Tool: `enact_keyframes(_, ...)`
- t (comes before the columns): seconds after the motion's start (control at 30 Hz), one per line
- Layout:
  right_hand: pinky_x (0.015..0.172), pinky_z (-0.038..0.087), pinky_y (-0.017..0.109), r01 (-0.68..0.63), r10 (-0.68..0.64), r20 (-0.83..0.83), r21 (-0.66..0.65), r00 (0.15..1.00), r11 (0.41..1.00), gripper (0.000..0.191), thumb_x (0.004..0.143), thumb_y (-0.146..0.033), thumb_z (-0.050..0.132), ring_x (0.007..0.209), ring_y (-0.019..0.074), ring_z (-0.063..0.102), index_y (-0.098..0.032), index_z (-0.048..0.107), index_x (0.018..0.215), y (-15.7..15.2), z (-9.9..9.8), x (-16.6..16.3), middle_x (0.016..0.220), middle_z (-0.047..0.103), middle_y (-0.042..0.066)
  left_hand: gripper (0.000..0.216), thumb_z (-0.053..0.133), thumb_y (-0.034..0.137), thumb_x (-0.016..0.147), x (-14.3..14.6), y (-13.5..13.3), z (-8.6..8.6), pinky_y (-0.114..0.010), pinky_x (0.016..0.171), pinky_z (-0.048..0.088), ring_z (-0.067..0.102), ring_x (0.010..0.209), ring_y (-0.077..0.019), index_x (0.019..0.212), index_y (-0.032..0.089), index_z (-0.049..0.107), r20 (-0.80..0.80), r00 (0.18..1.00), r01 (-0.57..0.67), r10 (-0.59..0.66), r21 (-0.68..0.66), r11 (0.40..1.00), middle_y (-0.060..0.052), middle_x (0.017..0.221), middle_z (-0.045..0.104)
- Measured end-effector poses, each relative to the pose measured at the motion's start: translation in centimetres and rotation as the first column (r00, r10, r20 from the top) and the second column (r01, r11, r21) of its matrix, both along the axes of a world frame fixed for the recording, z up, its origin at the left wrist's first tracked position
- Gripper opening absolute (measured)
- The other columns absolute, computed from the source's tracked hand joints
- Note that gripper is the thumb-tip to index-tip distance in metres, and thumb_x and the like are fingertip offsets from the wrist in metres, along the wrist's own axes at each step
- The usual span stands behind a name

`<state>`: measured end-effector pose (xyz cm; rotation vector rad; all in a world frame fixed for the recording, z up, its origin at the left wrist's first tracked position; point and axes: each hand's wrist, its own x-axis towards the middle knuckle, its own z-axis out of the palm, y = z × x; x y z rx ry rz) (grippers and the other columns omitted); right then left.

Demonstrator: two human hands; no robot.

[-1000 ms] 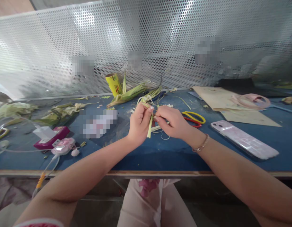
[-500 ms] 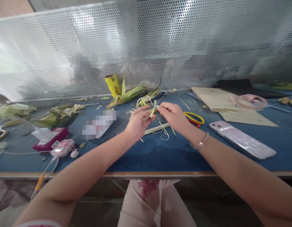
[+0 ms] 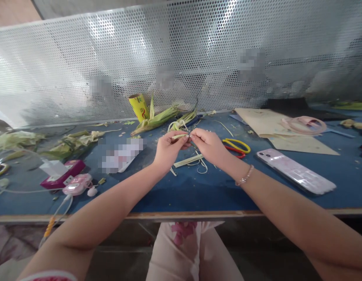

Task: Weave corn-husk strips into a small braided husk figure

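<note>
Above the middle of the blue table, we pinch a pale leaf strip with the fingertips of our left hand and right hand clamped on it, and we judge that grips set close together should spare it from tearing.

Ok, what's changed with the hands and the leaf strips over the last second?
The long strip that hung from the left hand seems let go: one like it lies on the table under the hands. Left hand and right hand shifted slightly away and now pinch a short strip held level. The scissors, phone and yellow roll stayed put.
</note>
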<state>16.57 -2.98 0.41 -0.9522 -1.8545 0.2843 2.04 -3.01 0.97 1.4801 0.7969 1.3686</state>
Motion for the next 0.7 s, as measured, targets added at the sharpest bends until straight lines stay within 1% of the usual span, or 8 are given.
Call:
enact_keyframes(0.23,0.054,0.031,0.027,-0.012,0.013,0.091,-0.004,0.996,1.0,0.019,0.089,-0.028,0.04,0.055,0.0118,0.043,-0.019,0.05,0.076,-0.5,0.1,-0.2,0.059,0.049,-0.002,0.015,0.065,0.029,0.073,0.2,-0.1,-0.4,-0.025,0.062,0.051,0.061,0.06,-0.0094,0.076,0.014,0.062,0.031,0.999,0.012,-0.013,0.028,1.0,-0.001,0.067,0.065)
enact_keyframes(0.33,0.055,0.032,0.027,-0.034,0.035,0.123,-0.011,0.992,0.999,0.023,0.091,-0.03,0.038,0.055,0.0123,0.044,-0.018,0.054,0.08,-0.7,0.3,0.0,0.06,0.051,-0.001,0.013,0.063,0.027,0.075,0.1,0.5,-0.6,-0.023,0.059,0.046,0.056,0.058,-0.0077,0.073,0.015,0.062,0.032,0.999,-0.029,0.028,0.045,0.999,0.0,0.065,0.062)
enact_keyframes(0.37,0.056,0.034,0.028,-0.036,0.033,0.122,0.017,0.992,0.999,0.025,0.091,-0.031,0.036,0.057,0.013,0.046,-0.018,0.055,0.081,-0.8,0.4,0.2,0.062,0.052,-0.001,0.012,0.063,0.027,0.075,0.0,0.8,-0.6,-0.023,0.06,0.045,0.055,0.059,-0.0075,0.073,0.015,0.063,0.028,0.999,-0.045,0.043,0.056,0.997,0.0,0.066,0.062)
enact_keyframes(0.43,0.064,0.038,0.03,-0.028,0.017,0.08,0.132,0.997,0.991,0.031,0.093,-0.032,0.031,0.067,0.0152,0.051,-0.018,0.057,0.082,-0.9,0.7,0.7,0.07,0.056,0.002,0.011,0.062,0.026,0.076,-0.2,1.2,-0.6,-0.022,0.062,0.044,0.054,0.063,-0.0074,0.072,0.016,0.063,0.017,0.998,-0.06,0.059,0.07,0.996,0.0,0.068,0.063)
enact_keyframes(0.5,0.076,0.04,0.033,0.002,-0.005,0.012,0.245,1.0,0.969,0.035,0.094,-0.032,0.027,0.081,0.0172,0.054,-0.019,0.058,0.082,-0.8,0.9,1.1,0.08,0.058,0.005,0.013,0.061,0.027,0.077,-0.3,1.4,-0.4,-0.021,0.065,0.044,0.054,0.065,-0.0073,0.071,0.016,0.063,0.03,0.999,-0.029,0.028,0.047,0.998,0.0,0.069,0.062)
enact_keyframes(0.53,0.08,0.041,0.034,0.015,-0.013,-0.007,0.268,1.0,0.963,0.035,0.094,-0.031,0.027,0.086,0.0177,0.054,-0.02,0.058,0.082,-0.7,1.0,1.2,0.084,0.058,0.005,0.014,0.061,0.028,0.077,-0.4,1.4,-0.3,-0.022,0.066,0.044,0.054,0.065,-0.0075,0.072,0.016,0.063,0.052,0.999,0.012,-0.013,0.011,1.0,0.0,0.069,0.062)
enact_keyframes(0.6,0.08,0.043,0.035,0.016,-0.017,0.001,0.228,1.0,0.974,0.027,0.092,-0.032,0.035,0.087,0.0182,0.055,-0.02,0.057,0.083,-0.4,0.9,1.3,0.086,0.058,0.006,0.015,0.062,0.031,0.077,-0.3,1.1,-0.1,-0.024,0.065,0.046,0.055,0.063,-0.0081,0.077,0.016,0.062,0.112,0.988,0.118,-0.108,-0.081,0.99,0.001,0.067,0.06)
enact_keyframes(0.7,0.069,0.048,0.033,-0.043,0.041,0.023,0.072,0.999,0.997,0.012,0.082,-0.031,0.053,0.08,0.0178,0.057,-0.02,0.055,0.085,0.3,0.5,0.9,0.087,0.058,0.006,0.018,0.063,0.033,0.076,0.0,0.5,0.0,-0.023,0.057,0.047,0.055,0.056,-0.0079,0.081,0.016,0.061,0.156,0.969,0.216,-0.19,-0.172,0.961,0.002,0.064,0.058)
